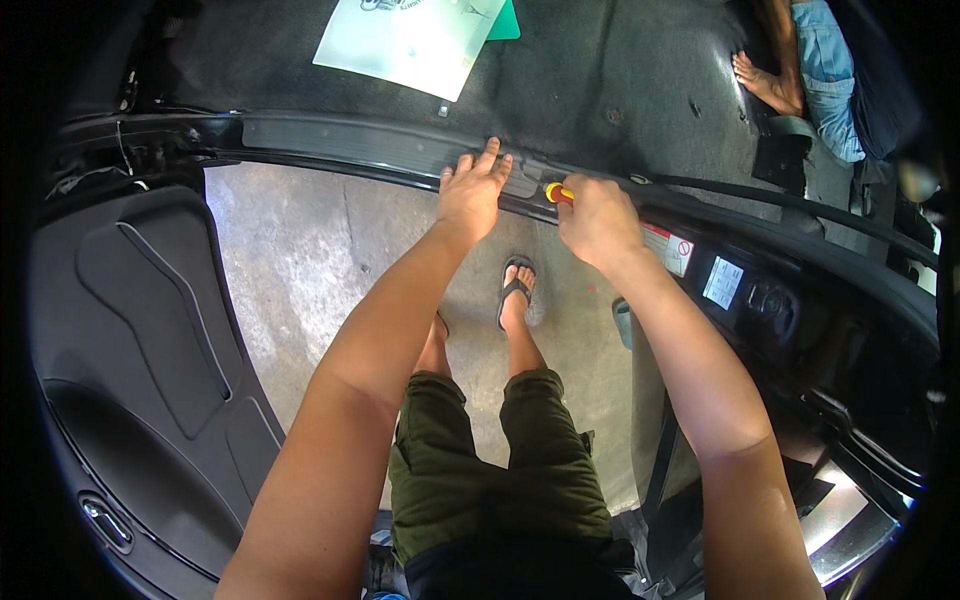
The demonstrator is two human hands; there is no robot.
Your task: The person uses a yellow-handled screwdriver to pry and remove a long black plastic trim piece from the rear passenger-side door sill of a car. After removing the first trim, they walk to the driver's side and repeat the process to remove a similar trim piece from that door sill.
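A dark sill trim (340,143) runs along the lower edge of a car's door opening. My left hand (474,192) rests on it, fingers stretched out and apart, holding nothing. Just to its right, my right hand (600,217) is closed around a screwdriver (557,193) with a yellow and red handle. The handle's yellow end points left, toward my left hand. The shaft and tip are hidden, so I cannot tell what they touch.
An open door panel (150,320) stands at the left. Inside, a white sheet (410,45) lies over something green (505,22) on dark carpet (600,90). Another person's bare foot (770,88) and blue jeans (828,85) show at the upper right. Labels (722,282) mark the right pillar.
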